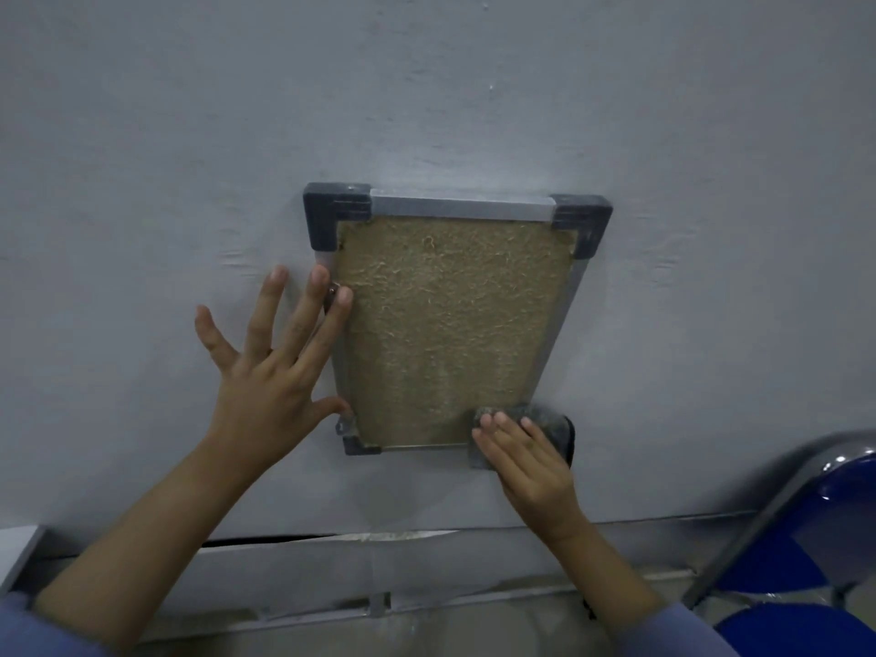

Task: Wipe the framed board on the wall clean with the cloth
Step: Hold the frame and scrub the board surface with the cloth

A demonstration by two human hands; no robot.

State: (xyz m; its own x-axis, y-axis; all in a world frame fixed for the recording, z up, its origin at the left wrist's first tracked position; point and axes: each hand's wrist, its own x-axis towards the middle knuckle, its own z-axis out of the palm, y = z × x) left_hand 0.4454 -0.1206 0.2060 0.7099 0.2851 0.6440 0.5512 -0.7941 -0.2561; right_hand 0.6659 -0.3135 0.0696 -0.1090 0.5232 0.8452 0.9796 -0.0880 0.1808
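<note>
The framed board (450, 324) hangs on a grey wall: a tan fibrous panel inside a silver frame with dark grey corner caps. My left hand (275, 372) lies flat with fingers spread against the wall, its fingertips and thumb touching the frame's left edge. My right hand (526, 462) presses a grey cloth (545, 419) onto the board's lower right corner, hiding that corner cap. Most of the cloth is under my fingers.
A blue folding chair (815, 538) with a metal frame stands at the lower right, close to my right forearm. A grey ledge or trunking (379, 552) runs along the wall below the board. A white surface edge (19, 552) shows at far left.
</note>
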